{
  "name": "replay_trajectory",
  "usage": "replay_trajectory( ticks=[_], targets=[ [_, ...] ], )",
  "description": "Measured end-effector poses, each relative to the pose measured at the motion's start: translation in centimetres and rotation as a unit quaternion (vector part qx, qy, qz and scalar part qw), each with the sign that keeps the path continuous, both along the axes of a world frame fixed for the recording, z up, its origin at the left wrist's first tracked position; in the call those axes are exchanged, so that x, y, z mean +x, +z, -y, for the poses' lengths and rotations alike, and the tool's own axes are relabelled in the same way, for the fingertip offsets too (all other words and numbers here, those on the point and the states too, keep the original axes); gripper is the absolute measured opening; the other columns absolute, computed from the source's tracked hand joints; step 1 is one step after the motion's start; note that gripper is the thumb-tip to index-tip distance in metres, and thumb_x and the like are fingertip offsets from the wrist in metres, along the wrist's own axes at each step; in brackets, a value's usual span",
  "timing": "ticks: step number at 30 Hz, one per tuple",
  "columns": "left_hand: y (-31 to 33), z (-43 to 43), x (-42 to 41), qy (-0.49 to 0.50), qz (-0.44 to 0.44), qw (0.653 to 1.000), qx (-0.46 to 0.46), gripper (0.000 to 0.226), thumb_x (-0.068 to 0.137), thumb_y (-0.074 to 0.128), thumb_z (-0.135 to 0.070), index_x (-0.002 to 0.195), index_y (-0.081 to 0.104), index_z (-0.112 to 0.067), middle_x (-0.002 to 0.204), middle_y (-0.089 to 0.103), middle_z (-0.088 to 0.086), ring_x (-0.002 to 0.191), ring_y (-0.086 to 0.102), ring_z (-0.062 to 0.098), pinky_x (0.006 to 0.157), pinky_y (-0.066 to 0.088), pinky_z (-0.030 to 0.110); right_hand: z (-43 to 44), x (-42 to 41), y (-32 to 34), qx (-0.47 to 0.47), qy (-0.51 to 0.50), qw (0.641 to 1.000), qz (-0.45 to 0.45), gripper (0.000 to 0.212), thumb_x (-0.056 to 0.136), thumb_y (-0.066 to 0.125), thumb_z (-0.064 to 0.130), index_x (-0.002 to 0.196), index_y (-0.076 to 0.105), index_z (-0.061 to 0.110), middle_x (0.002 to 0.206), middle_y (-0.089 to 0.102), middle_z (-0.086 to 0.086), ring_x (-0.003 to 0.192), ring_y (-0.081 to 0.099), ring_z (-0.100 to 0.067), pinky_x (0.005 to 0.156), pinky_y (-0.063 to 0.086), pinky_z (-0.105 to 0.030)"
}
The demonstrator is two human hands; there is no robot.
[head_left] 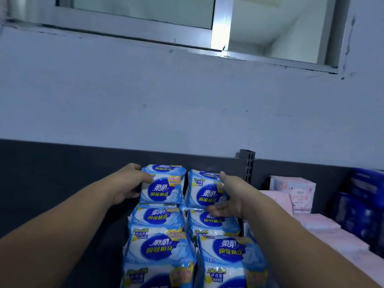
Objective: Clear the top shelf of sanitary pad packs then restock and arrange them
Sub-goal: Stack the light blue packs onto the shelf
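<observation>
Blue-and-white sanitary pad packs stand in two rows on the dark top shelf (62,194). My left hand (129,183) grips the left side of the rear left pack (164,188), thumb on its front and fingers behind. My right hand (228,194) holds the rear right pack (202,192) from its right side, fingers curled round its lower edge. In front of these stand more packs of the same kind, the nearest being the front left pack (158,254) and the front right pack (228,256).
A dark shelf upright (248,165) rises just right of the rear packs. Pink packs (295,194) and dark blue packs (365,204) fill the section to the right. Behind the shelf is a pale wall with a window (145,13) above.
</observation>
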State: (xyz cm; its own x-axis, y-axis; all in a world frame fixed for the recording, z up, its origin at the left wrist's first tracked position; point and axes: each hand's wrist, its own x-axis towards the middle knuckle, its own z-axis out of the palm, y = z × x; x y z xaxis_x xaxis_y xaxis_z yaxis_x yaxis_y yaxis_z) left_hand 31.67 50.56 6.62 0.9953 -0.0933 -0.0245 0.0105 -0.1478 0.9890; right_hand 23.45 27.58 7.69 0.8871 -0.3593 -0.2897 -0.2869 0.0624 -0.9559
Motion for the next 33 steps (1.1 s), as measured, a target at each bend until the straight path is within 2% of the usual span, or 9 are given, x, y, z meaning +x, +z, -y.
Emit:
replay_trajectory(
  ticks=[3,5,6,8,11,15,19,24,33],
  targets=[
    [0.2,-0.1,-0.7,0.019,0.014,1.000,0.018,0.070,0.087,0.066,-0.010,0.146,0.030,-0.013,0.110,0.057,0.006,0.084,0.055,0.013,0.071,0.045,0.032,-0.1,-0.2,0.2,-0.075,-0.011,0.997,0.010,0.055,0.100,0.040,0.049,0.142,0.029,0.015,0.113,0.053,-0.019,0.064,0.069,-0.035,0.065,0.059,-0.045],
    [0.3,-0.2,-1.2,0.037,0.031,0.998,0.036,0.074,0.087,0.068,-0.013,0.149,0.028,-0.014,0.122,0.052,0.008,0.091,0.054,0.015,0.073,0.044,0.032,0.1,-0.3,0.4,-0.183,-0.035,0.982,0.027,0.060,0.099,0.040,0.047,0.146,0.022,0.015,0.107,0.058,-0.019,0.071,0.070,-0.034,0.066,0.060,-0.045],
    [0.4,-0.3,-1.6,0.048,0.042,0.997,0.050,0.077,0.086,0.070,-0.016,0.149,0.028,-0.015,0.130,0.049,0.009,0.101,0.053,0.019,0.078,0.045,0.034,0.2,-0.5,0.5,-0.269,-0.046,0.961,0.040,0.061,0.099,0.040,0.047,0.146,0.020,0.014,0.117,0.057,-0.018,0.083,0.070,-0.035,0.070,0.059,-0.043],
    [0.5,-0.6,-2.4,0.070,0.069,0.992,0.078,0.079,0.083,0.073,-0.020,0.149,0.029,-0.017,0.140,0.045,0.009,0.117,0.048,0.024,0.090,0.045,0.037,0.0,-1.2,0.6,-0.450,-0.043,0.888,0.082,0.057,0.101,0.039,0.044,0.145,0.026,0.010,0.139,0.044,-0.018,0.111,0.059,-0.036,0.079,0.047,-0.034],
    [0.6,-0.8,-4.2,0.096,0.094,0.987,0.085,0.079,0.083,0.073,-0.025,0.148,0.030,-0.019,0.142,0.044,0.007,0.123,0.047,0.026,0.098,0.045,0.041,-1.3,-2.7,1.0,-0.571,0.000,0.803,0.171,0.052,0.103,0.038,0.041,0.144,0.032,0.010,0.144,0.039,-0.016,0.123,0.050,-0.034,0.087,0.042,-0.038],
    [0.2,-1.7,-7.6,0.142,0.149,0.969,0.137,0.079,0.082,0.074,-0.028,0.148,0.032,-0.019,0.146,0.042,0.007,0.129,0.046,0.024,0.101,0.040,0.034,-4.0,-4.4,0.9,-0.603,0.084,0.750,0.258,0.042,0.100,0.043,0.040,0.133,0.045,0.013,0.131,0.051,-0.012,0.118,0.052,-0.032,0.089,0.041,-0.037],
    [-0.8,-3.5,-12.4,0.183,0.174,0.941,0.224,0.078,0.084,0.072,-0.032,0.148,0.030,-0.020,0.150,0.039,0.004,0.133,0.043,0.021,0.099,0.038,0.030,-6.5,-6.1,-0.2,-0.604,0.179,0.716,0.301,0.050,0.099,0.046,0.041,0.142,0.040,0.016,0.143,0.043,-0.008,0.130,0.041,-0.029,0.103,0.035,-0.039],
    [-2.6,-7.0,-18.9,0.254,0.162,0.910,0.286,0.080,0.083,0.071,-0.037,0.149,0.028,-0.022,0.151,0.038,0.006,0.136,0.040,0.021,0.108,0.037,0.036,-10.2,-8.2,-1.9,-0.609,0.239,0.669,0.353,0.059,0.098,0.045,0.046,0.148,0.035,0.016,0.153,0.032,-0.008,0.142,0.026,-0.027,0.115,0.025,-0.040],
    [-6.2,-12.9,-28.7,0.344,0.103,0.871,0.336,0.078,0.088,0.067,-0.038,0.150,0.025,-0.020,0.151,0.037,0.010,0.132,0.043,0.027,0.103,0.040,0.036,-17.4,-14.2,-5.2,-0.564,0.358,0.623,0.407,0.059,0.099,0.045,0.045,0.150,0.032,0.016,0.158,0.024,-0.008,0.145,0.022,-0.026,0.117,0.021,-0.039]
  ],
)
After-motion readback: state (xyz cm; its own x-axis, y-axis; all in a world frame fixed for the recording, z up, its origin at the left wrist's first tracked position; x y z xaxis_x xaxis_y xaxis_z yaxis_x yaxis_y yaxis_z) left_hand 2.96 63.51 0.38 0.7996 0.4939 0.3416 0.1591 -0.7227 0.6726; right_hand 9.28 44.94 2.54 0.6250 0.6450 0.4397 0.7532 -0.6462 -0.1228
